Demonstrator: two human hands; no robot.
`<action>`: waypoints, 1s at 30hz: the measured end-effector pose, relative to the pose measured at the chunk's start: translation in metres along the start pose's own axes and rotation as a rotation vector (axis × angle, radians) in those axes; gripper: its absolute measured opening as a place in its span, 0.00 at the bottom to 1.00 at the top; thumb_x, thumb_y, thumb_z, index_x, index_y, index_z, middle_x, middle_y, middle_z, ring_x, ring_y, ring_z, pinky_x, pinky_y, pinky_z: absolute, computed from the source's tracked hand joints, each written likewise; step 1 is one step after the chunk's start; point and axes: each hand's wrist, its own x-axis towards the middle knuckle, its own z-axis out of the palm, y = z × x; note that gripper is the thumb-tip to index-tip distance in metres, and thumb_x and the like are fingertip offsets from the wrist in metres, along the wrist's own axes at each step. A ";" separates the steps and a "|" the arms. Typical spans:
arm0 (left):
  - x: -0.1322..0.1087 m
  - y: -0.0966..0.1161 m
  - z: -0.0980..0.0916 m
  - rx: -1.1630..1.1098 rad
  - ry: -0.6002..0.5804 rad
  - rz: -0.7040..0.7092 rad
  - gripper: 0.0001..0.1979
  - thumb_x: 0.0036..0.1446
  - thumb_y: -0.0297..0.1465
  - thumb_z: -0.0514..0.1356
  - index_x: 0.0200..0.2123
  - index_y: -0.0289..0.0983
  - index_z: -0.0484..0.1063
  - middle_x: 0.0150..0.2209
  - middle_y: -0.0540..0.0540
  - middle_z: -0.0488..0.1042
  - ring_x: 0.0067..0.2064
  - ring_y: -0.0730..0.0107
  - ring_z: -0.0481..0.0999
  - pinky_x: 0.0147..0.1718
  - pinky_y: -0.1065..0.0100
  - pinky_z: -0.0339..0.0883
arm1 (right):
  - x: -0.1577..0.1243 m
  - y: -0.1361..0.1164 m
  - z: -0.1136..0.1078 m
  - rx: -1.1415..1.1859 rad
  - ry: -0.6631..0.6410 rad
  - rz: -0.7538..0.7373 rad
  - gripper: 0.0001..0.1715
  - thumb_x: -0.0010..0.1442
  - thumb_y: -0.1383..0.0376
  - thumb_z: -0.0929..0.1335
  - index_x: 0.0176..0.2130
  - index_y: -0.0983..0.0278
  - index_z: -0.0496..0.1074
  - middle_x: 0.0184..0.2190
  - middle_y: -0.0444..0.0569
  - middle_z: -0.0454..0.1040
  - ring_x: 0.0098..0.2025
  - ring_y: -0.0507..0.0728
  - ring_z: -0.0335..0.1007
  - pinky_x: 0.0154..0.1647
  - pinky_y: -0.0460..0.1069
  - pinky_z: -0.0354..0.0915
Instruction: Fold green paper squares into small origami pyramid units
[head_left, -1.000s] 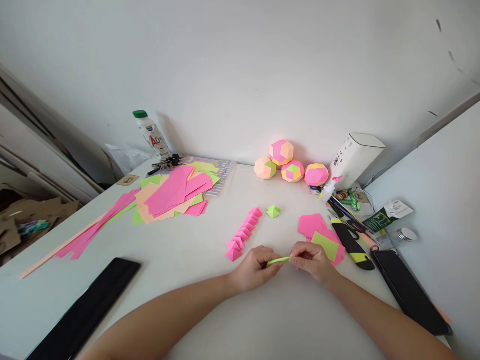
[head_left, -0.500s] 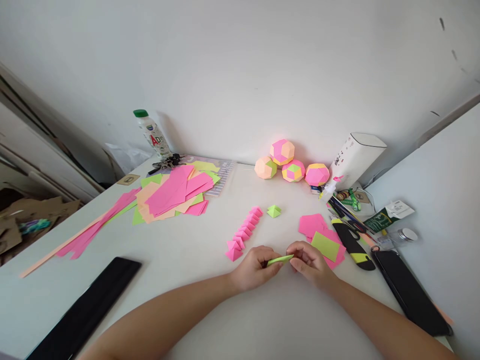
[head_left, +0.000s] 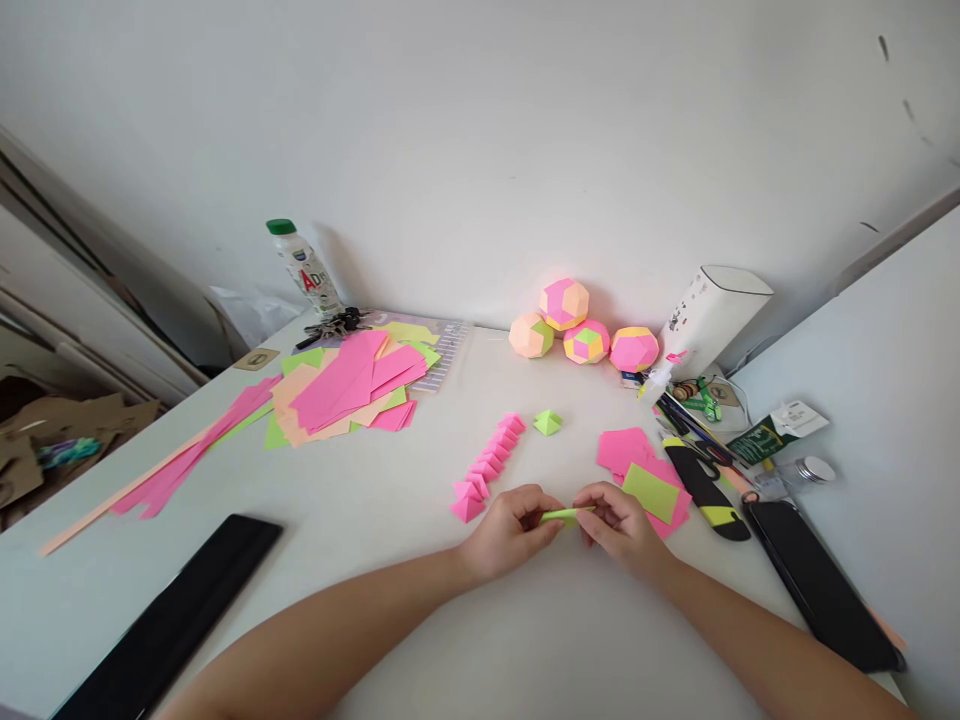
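A thin piece of folded green paper is pinched between both hands near the table's front. My left hand grips its left end, and my right hand has its fingertips closed on the right end. Just beyond my left hand, a slanting row of pink folded paper pieces runs away from me. One green folded piece stands to the right of that row's far end. Flat pink sheets with a green square on top lie to the right of my right hand.
Four paper balls sit by the wall. Paper strips, keys and a bottle are at the back left. A black case lies front left. Scissors, a cutter, a jar and a black phone-like object line the right.
The green paper has shifted slightly right and lies flatter between the hands. My right fingertips now close on its right end. My left fingers have risen slightly.
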 end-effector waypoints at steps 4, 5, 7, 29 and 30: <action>0.000 -0.001 0.000 -0.003 -0.001 -0.001 0.10 0.54 0.33 0.58 0.35 0.35 0.76 0.26 0.50 0.63 0.26 0.76 0.60 0.24 0.73 0.55 | 0.000 0.002 0.001 -0.038 -0.031 -0.011 0.11 0.56 0.58 0.68 0.34 0.64 0.72 0.20 0.43 0.69 0.20 0.51 0.67 0.21 0.46 0.66; 0.000 -0.001 0.000 -0.005 0.001 0.000 0.10 0.54 0.33 0.58 0.35 0.35 0.75 0.26 0.50 0.63 0.26 0.76 0.60 0.24 0.73 0.54 | 0.000 0.002 0.001 -0.043 -0.031 -0.020 0.11 0.57 0.58 0.68 0.34 0.64 0.72 0.19 0.43 0.69 0.19 0.51 0.67 0.21 0.46 0.66; 0.001 -0.002 0.000 -0.011 0.007 0.001 0.09 0.53 0.34 0.58 0.34 0.35 0.75 0.26 0.51 0.62 0.26 0.76 0.59 0.23 0.73 0.54 | 0.000 0.000 0.001 -0.046 -0.024 -0.032 0.11 0.57 0.58 0.68 0.33 0.64 0.73 0.19 0.43 0.69 0.19 0.51 0.67 0.20 0.46 0.66; 0.002 -0.007 -0.001 -0.094 -0.004 -0.008 0.13 0.53 0.38 0.60 0.29 0.33 0.76 0.24 0.50 0.64 0.26 0.77 0.61 0.23 0.74 0.55 | -0.001 -0.004 0.001 -0.032 -0.042 0.010 0.12 0.57 0.58 0.68 0.30 0.64 0.72 0.19 0.43 0.70 0.19 0.51 0.67 0.20 0.45 0.66; 0.002 -0.007 -0.002 -0.099 -0.004 -0.008 0.13 0.53 0.38 0.60 0.29 0.33 0.76 0.24 0.50 0.64 0.26 0.77 0.61 0.23 0.74 0.55 | -0.001 -0.004 0.001 -0.030 -0.042 0.009 0.12 0.57 0.58 0.68 0.30 0.64 0.73 0.19 0.43 0.70 0.19 0.51 0.67 0.20 0.45 0.66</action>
